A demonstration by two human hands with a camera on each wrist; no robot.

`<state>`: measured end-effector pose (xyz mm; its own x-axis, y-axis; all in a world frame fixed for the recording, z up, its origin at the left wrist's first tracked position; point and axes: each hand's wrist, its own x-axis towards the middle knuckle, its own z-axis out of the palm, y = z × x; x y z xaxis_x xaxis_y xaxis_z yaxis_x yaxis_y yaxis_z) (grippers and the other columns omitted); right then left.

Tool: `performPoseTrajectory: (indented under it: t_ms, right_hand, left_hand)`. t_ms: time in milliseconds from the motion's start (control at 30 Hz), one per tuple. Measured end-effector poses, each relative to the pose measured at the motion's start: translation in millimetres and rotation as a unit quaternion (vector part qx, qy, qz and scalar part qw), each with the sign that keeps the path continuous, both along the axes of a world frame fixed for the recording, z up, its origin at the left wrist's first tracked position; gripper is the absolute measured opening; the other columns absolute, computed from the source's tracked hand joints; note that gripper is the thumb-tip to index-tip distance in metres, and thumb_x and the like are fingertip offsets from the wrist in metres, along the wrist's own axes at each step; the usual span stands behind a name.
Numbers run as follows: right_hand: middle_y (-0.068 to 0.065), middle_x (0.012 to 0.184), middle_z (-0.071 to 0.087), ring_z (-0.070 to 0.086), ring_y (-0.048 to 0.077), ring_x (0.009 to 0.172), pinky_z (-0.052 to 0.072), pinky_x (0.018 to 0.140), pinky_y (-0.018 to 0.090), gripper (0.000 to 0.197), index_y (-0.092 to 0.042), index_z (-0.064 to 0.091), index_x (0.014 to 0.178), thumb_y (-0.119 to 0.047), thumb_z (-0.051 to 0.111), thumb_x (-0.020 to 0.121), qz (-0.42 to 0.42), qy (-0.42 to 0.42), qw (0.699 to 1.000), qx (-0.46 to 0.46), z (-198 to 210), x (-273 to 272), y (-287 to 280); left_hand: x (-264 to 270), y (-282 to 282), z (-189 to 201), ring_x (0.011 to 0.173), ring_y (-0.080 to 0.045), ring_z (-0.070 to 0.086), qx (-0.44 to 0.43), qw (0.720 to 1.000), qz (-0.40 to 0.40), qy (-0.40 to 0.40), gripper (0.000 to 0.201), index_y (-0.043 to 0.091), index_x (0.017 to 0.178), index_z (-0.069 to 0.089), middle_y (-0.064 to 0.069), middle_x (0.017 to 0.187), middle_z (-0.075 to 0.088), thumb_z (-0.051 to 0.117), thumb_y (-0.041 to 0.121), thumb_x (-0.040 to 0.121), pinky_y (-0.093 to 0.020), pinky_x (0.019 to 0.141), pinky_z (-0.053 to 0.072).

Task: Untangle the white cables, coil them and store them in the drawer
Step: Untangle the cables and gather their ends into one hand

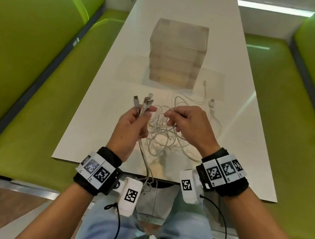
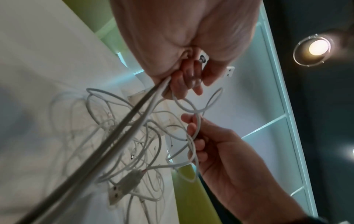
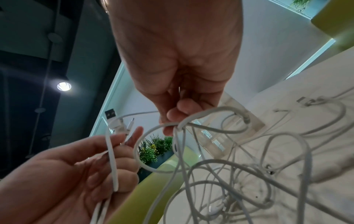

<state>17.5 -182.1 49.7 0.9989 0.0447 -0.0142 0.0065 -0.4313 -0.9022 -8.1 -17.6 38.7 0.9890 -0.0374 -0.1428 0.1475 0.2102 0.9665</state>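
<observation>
A tangle of white cables (image 1: 165, 136) lies on the near part of the white table (image 1: 102, 97). My left hand (image 1: 134, 121) grips a bundle of cable ends, and their USB plugs (image 1: 144, 101) stick up above the fist. Those cables trail down past the table's front edge. My right hand (image 1: 181, 121) pinches a loop of cable (image 3: 191, 121) lifted from the tangle, just right of the left hand. A translucent drawer unit (image 1: 177, 52) stands behind the tangle, all its drawers pushed in.
Two loose cable ends with plugs (image 1: 211, 102) lie on the table right of the drawer unit. Green upholstered benches (image 1: 37, 57) flank the table on both sides. My legs (image 1: 154, 233) in jeans are below the table's front edge.
</observation>
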Motion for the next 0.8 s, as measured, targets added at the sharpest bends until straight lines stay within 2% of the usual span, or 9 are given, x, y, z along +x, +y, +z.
performPoseTrajectory:
  t_ms: [100, 167, 233, 300, 367, 467, 567, 633, 800]
  right_hand:
    - [-0.003, 0.065, 0.069, 0.053, 0.001, 0.048, 0.046, 0.054, 0.020, 0.018, -0.013, 0.075, 0.078, -0.023, 0.063, 0.088, -0.020, -0.002, 1.000, -0.007, 0.8, 0.9, 1.9]
    - [-0.004, 0.063, 0.068, 0.056, -0.002, 0.050, 0.046, 0.057, 0.020, 0.019, -0.012, 0.075, 0.078, -0.022, 0.063, 0.089, -0.003, -0.018, 1.000, -0.019, 1.8, -1.0, 7.0]
    - [-0.003, 0.064, 0.068, 0.062, 0.000, 0.057, 0.049, 0.061, 0.023, 0.020, -0.012, 0.074, 0.078, -0.021, 0.061, 0.089, 0.030, -0.037, 0.998, -0.034, 3.6, -6.2, 13.6]
    - [0.001, 0.067, 0.070, 0.066, 0.004, 0.064, 0.054, 0.066, 0.028, 0.023, -0.009, 0.073, 0.079, -0.024, 0.060, 0.091, 0.070, -0.049, 0.995, -0.043, 4.9, -11.2, 18.4]
    - [0.006, 0.073, 0.072, 0.068, 0.010, 0.069, 0.055, 0.070, 0.033, 0.025, -0.007, 0.074, 0.084, -0.026, 0.060, 0.091, 0.105, -0.048, 0.993, -0.033, 4.8, -13.7, 21.6]
    - [0.004, 0.068, 0.070, 0.062, 0.012, 0.063, 0.049, 0.065, 0.034, 0.020, -0.008, 0.074, 0.084, -0.024, 0.063, 0.089, 0.114, -0.052, 0.991, -0.041, 3.8, -13.5, 22.8]
    - [-0.003, 0.063, 0.062, 0.052, 0.007, 0.058, 0.041, 0.060, 0.029, 0.020, -0.011, 0.067, 0.075, -0.024, 0.062, 0.089, 0.140, -0.051, 0.982, -0.112, -0.8, -10.1, 22.7]
    - [0.002, 0.074, 0.066, 0.058, 0.017, 0.069, 0.047, 0.067, 0.036, 0.019, -0.011, 0.066, 0.080, -0.026, 0.060, 0.090, 0.151, -0.049, 0.971, -0.178, -9.9, -4.5, 19.1]
    - [0.006, 0.082, 0.065, 0.058, 0.022, 0.078, 0.045, 0.071, 0.039, 0.021, -0.009, 0.069, 0.088, -0.026, 0.057, 0.092, 0.106, -0.047, 0.968, -0.223, -20.4, 14.1, -2.0]
  left_hand:
    - [2.9, 3.6, 2.1, 0.047, -0.007, 0.022, -0.066, 0.998, 0.001, 0.025, 0.023, 0.011, 0.097, 0.064, 0.006, 0.055, 0.028, 0.041, 0.003, 0.095, -0.022, 0.047, 0.020]
    - [1.6, 2.2, 3.3, 0.048, -0.006, 0.026, -0.043, 0.999, -0.027, -0.007, 0.016, 0.014, 0.103, 0.064, 0.010, 0.056, 0.037, 0.054, 0.018, 0.092, -0.020, 0.047, 0.024]
    - [0.3, -0.1, 3.1, 0.050, -0.005, 0.031, -0.007, 0.998, -0.047, -0.034, 0.027, 0.017, 0.110, 0.064, 0.012, 0.060, 0.048, 0.062, 0.025, 0.084, -0.018, 0.048, 0.028]
    - [2.0, -0.3, 1.7, 0.054, -0.011, 0.028, -0.002, 0.998, -0.048, -0.046, 0.031, 0.016, 0.114, 0.065, -0.003, 0.066, 0.049, 0.066, 0.025, 0.084, -0.019, 0.048, 0.027]
    - [3.8, 1.3, 2.7, 0.060, -0.019, 0.025, -0.004, 0.998, -0.040, -0.051, 0.023, 0.018, 0.104, 0.070, -0.012, 0.072, 0.050, 0.066, 0.028, 0.084, -0.019, 0.047, 0.026]
    - [5.5, 1.5, 4.2, 0.059, -0.013, 0.038, -0.008, 0.999, -0.018, -0.045, 0.016, 0.023, 0.075, 0.071, 0.004, 0.066, 0.063, 0.060, 0.030, 0.084, -0.017, 0.047, 0.029]
    - [7.2, 1.9, 8.4, 0.046, -0.005, 0.032, -0.003, 0.999, 0.006, -0.048, 0.027, 0.020, 0.070, 0.062, 0.013, 0.050, 0.045, 0.051, 0.024, 0.094, -0.016, 0.046, 0.028]
    - [9.1, 7.1, 13.1, 0.044, -0.004, 0.026, -0.009, 0.998, 0.021, -0.065, 0.035, 0.025, 0.065, 0.062, 0.014, 0.050, 0.034, 0.048, 0.023, 0.097, -0.016, 0.045, 0.027]
    - [14.9, 28.7, 33.6, 0.046, -0.005, 0.025, -0.042, 0.990, 0.071, -0.117, 0.030, 0.028, 0.063, 0.062, 0.011, 0.053, 0.029, 0.056, 0.041, 0.090, -0.017, 0.043, 0.025]
